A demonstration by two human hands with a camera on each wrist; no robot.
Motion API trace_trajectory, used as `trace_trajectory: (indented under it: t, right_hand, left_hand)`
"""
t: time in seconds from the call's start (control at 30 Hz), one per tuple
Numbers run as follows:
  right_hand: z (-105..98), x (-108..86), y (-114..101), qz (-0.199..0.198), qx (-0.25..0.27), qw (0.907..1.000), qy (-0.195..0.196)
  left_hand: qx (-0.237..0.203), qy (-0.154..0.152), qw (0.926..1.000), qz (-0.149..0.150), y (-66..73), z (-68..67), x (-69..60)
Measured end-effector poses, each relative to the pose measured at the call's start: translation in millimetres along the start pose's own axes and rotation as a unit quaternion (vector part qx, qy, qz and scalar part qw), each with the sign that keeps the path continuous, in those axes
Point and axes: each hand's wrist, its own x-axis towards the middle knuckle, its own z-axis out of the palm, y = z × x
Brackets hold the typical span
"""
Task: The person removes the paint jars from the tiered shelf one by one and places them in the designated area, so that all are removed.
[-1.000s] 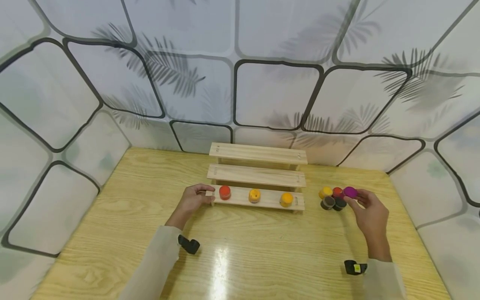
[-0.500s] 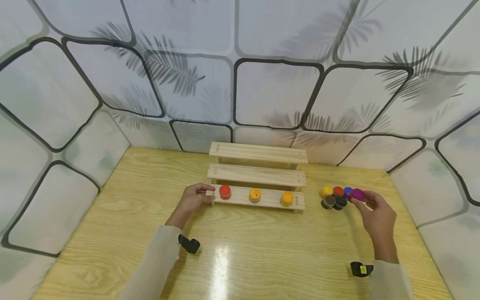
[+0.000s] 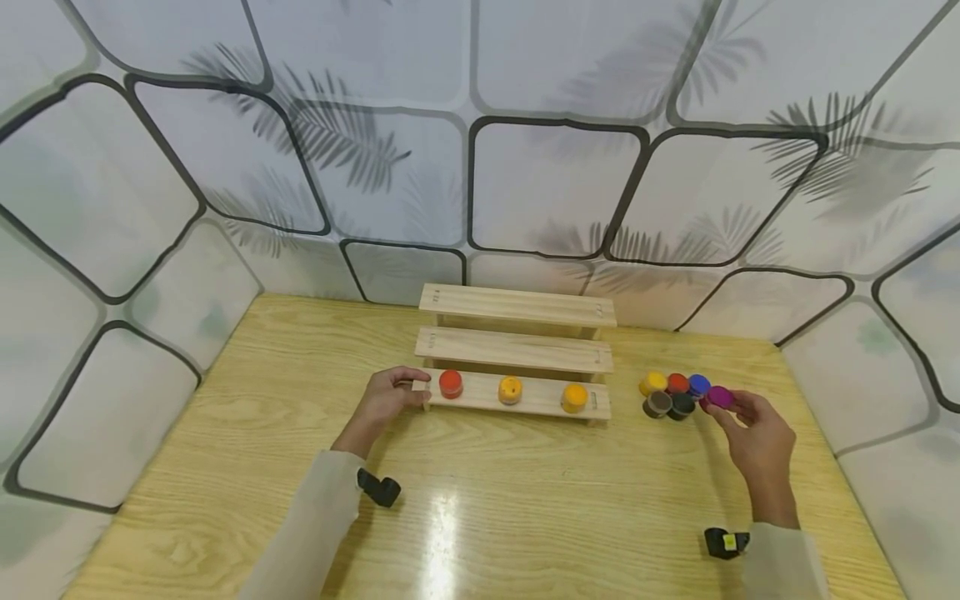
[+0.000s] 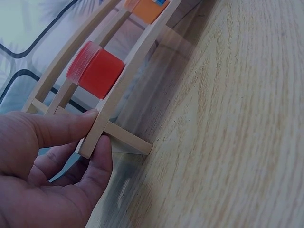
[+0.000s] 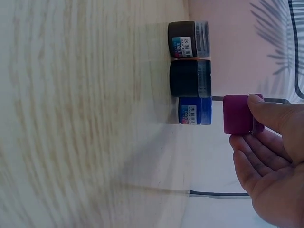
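Observation:
My left hand pinches the left end of the lowest step of a three-step wooden rack, thumb above and fingers beneath in the left wrist view. On that step stand a red paint jar, an orange-yellow jar and another yellow-orange jar. My right hand holds a magenta paint jar between thumb and fingers. That jar is off the table, beside a blue jar. Black, dark brown, yellow and red jars make up the rest of the cluster.
The rack's middle step and top step rise behind the lowest one. A patterned cloth wall closes off the back and sides of the wooden table.
My right hand has carried the magenta jar rightward and slightly nearer, uncovering the blue jar. My left hand stays on the rack.

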Motion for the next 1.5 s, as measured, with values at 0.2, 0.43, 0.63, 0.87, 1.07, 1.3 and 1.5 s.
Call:
trace_trajectory:
  t: [0.2, 0.43, 0.63, 0.87, 1.07, 1.3, 1.5]
  right_hand:
    - [3, 2.2, 4, 0.017, 0.002, 0.9998, -0.011]
    - [9, 7.0, 8, 0.030, 0.016, 0.9992, -0.023]
    - [15, 9.7, 11, 0.034, 0.017, 0.9990, -0.025]
    - [17, 9.2, 12, 0.040, 0.014, 0.9987, -0.029]
    - [18, 10.7, 11, 0.057, 0.021, 0.9975, -0.037]
    - [20, 13.8, 12, 0.053, 0.008, 0.9977, -0.042]
    - [18, 12.0, 13, 0.063, 0.011, 0.9961, -0.061]
  left_hand:
    - [0.001, 0.000, 1.0000, 0.004, -0.8, -0.8, 0.3]
    - [0.000, -0.001, 1.0000, 0.006, -1.0, -0.8, -0.6]
    - [0.000, 0.000, 1.0000, 0.005, -0.1, 0.0, -1.1]
    - [-0.003, -0.001, 1.0000, 0.005, 1.1, 1.0, -1.5]
    - [0.000, 0.001, 1.0000, 0.003, 1.4, 1.7, -1.9]
    - [0.006, 0.000, 1.0000, 0.006, 0.0, 0.1, -0.3]
    - [0.016, 0.003, 0.9999, 0.000, -0.6, -0.1, 1.2]
